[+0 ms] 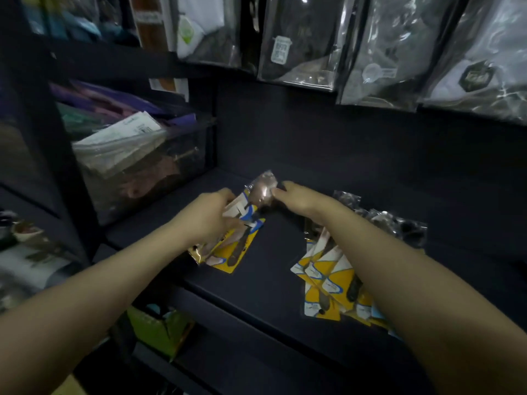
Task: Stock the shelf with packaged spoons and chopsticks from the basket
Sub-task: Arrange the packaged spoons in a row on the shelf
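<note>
I see both hands out over the dark shelf (pixel 285 295). My left hand (pixel 209 216) has its fingers curled round the middle of a small stack of spoon packets (pixel 232 235), gripping it from the left side. My right hand (pixel 296 199) pinches the clear plastic top of that same stack, where the spoon bowl (pixel 263 188) shows, between thumb and fingertips.

The held stack runs its long axis from near-left to far-right, yellow card end toward me, bowl end toward the back of the shelf. Its near end lies at or just above the shelf surface; I cannot tell which.

A second fan of spoon packets (pixel 328 275) lies flat to the right, under my right forearm, card ends reaching the shelf's front edge.

Bare shelf shows between the two groups and behind them. A clear bin (pixel 142 166) stands just to the left; hanging bagged goods (pixel 370 52) overhang the back.
</note>
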`<state>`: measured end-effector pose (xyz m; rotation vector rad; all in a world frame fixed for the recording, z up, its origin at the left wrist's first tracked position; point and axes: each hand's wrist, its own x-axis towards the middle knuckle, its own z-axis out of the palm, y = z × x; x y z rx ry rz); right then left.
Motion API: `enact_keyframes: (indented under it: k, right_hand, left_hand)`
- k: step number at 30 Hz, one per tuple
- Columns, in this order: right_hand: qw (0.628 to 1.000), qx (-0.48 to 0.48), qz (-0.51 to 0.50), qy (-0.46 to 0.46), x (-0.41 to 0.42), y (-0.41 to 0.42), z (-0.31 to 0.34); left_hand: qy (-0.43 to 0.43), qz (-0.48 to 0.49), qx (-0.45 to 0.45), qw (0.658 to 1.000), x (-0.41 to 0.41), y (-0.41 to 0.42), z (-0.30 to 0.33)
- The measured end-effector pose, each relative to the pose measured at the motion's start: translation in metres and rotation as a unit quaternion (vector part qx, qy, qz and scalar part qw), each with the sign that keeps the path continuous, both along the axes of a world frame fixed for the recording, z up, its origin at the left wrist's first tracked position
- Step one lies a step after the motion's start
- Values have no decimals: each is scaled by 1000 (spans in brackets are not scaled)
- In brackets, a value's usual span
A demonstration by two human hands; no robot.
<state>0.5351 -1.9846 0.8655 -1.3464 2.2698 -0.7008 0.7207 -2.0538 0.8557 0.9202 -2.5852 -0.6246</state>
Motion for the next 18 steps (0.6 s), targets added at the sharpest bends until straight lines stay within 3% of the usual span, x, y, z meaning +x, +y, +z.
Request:
enact_keyframes:
  k: [3,5,10,13,18]
  right_hand:
    - [994,15,59,-86,-6,-5,-6]
    - [993,20,84,-80,-7,-14,-11]
    - [999,16,36,-8,-9,-42,-17]
    - [999,16,39,-24,-14,-47,-15]
    - [995,-60,-49,-66,-26,-57,-15]
  left_hand:
    - [36,33,-12,999,10,-26,8]
    - [14,49,-36,998,12,-47,11]
    - [-32,93,-46,994,1,-103,7]
    - [-48,105,-41,992,-13,-124,-1]
    - [-44,65,-37,996,-36,-137,-7]
